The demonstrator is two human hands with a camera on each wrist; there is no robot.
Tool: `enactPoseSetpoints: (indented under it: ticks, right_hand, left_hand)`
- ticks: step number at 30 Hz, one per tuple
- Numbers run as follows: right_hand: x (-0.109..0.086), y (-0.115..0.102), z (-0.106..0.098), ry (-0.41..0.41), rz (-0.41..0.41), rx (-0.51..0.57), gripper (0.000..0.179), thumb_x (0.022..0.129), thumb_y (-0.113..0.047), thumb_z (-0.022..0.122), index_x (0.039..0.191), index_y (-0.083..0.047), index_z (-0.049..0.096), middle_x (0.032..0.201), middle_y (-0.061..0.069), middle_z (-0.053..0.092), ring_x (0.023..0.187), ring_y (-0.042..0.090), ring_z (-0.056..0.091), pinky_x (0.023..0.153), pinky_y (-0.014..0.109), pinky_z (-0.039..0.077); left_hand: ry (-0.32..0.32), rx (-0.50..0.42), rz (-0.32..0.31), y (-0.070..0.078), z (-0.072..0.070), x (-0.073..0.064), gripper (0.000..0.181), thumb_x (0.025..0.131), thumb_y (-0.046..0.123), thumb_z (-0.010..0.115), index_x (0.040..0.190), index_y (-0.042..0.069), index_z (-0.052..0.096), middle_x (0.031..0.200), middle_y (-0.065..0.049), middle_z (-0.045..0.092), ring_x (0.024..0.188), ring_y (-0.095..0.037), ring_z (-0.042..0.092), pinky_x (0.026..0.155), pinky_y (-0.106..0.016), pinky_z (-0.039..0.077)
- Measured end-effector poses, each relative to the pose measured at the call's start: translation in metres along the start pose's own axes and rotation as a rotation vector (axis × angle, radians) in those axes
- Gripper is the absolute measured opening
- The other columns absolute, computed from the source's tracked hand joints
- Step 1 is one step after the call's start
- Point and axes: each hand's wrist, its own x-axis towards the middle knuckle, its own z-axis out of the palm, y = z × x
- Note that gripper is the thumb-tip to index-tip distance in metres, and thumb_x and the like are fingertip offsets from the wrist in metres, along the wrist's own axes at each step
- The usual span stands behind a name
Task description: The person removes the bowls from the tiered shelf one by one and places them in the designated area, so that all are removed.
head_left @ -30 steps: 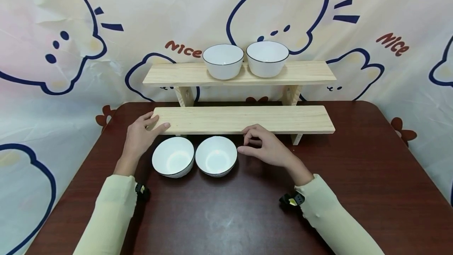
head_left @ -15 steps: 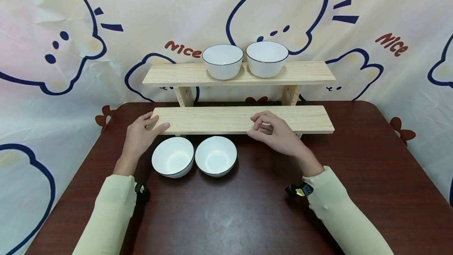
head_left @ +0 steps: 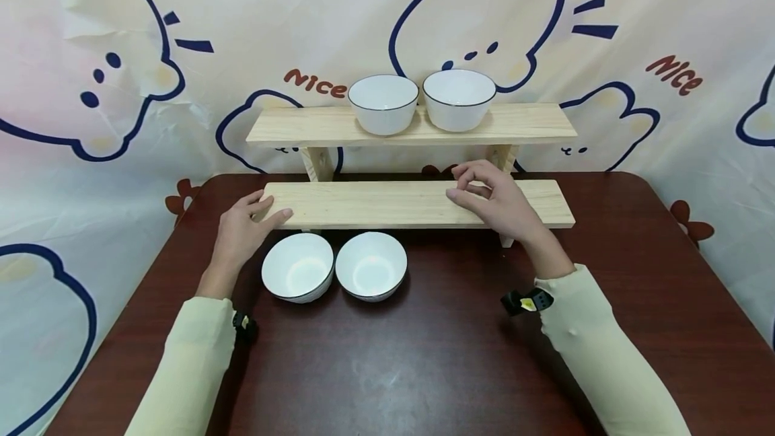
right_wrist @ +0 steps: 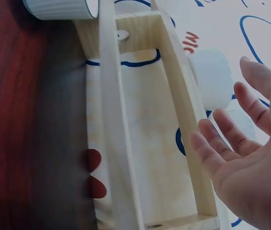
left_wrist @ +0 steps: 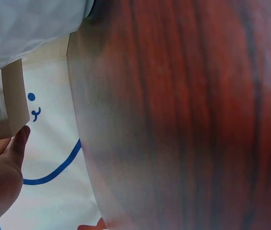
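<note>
My left hand (head_left: 245, 231) holds the left end of the lower board of a two-tier wooden shelf (head_left: 363, 204). In the left wrist view, thumb and fingers (left_wrist: 18, 148) lie around the board's end (left_wrist: 11, 103). Over the right part of that board hovers my right hand (head_left: 493, 197), its fingers loosely bent around nothing; the right wrist view shows its bare palm (right_wrist: 255, 187). Two white dark-rimmed bowls, a left one (head_left: 298, 268) and a right one (head_left: 371, 266), stand side by side on the table before the shelf.
On the upper board (head_left: 290, 126) sit two more white bowls, one left (head_left: 383, 106) and one right (head_left: 458, 101). The dark brown table (head_left: 387, 369) extends toward me and to both sides. A cartoon-printed cloth (head_left: 339, 19) hangs behind.
My right hand has moved away from beside the right front bowl, up and to the right, over the lower board. My left hand and all the bowls have stayed in place.
</note>
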Motion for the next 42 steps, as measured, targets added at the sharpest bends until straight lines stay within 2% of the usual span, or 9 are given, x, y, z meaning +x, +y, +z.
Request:
enactPoseSetpoints:
  ticks: [8,19,29,42]
  right_hand:
    - [0.009,-0.008,-0.016,0.099,-0.030,-0.028,0.024,0.097,-0.016,0.071,0.089,0.004,0.059,0.135,0.017,0.055,0.129,0.032,0.051,0.109,0.052,0.042]
    - [0.019,-0.002,-0.030,0.225,-0.021,-0.013,0.026,0.096,-0.017,0.071,0.093,0.006,0.060,0.136,0.018,0.052,0.129,0.030,0.048,0.111,0.052,0.040]
    - [0.029,-0.002,-0.041,0.309,0.008,-0.061,0.028,0.097,-0.021,0.069,0.108,0.003,0.059,0.141,0.018,0.052,0.130,0.030,0.052,0.110,0.046,0.042]
    - [0.047,0.006,-0.054,0.394,0.003,-0.079,0.048,0.097,-0.026,0.069,0.128,0.005,0.051,0.138,0.018,0.052,0.132,0.032,0.050,0.110,0.042,0.042]
  left_hand:
    - [0.020,0.006,0.011,-0.003,0.002,0.001,0.070,0.092,0.042,0.075,0.139,-0.007,0.055,0.154,-0.024,0.044,0.138,-0.045,0.043,0.105,-0.059,0.042]
    - [0.010,0.013,0.009,-0.002,0.001,0.000,0.071,0.093,0.043,0.074,0.139,-0.007,0.055,0.154,-0.024,0.043,0.137,-0.045,0.044,0.104,-0.059,0.042]
    - [-0.006,0.015,0.006,-0.001,-0.001,-0.001,0.072,0.093,0.044,0.073,0.140,-0.007,0.054,0.154,-0.023,0.043,0.137,-0.045,0.043,0.104,-0.059,0.043]
    - [-0.007,0.015,0.011,-0.002,0.000,0.001,0.072,0.093,0.044,0.074,0.139,-0.007,0.055,0.154,-0.023,0.043,0.136,-0.046,0.044,0.103,-0.059,0.043]
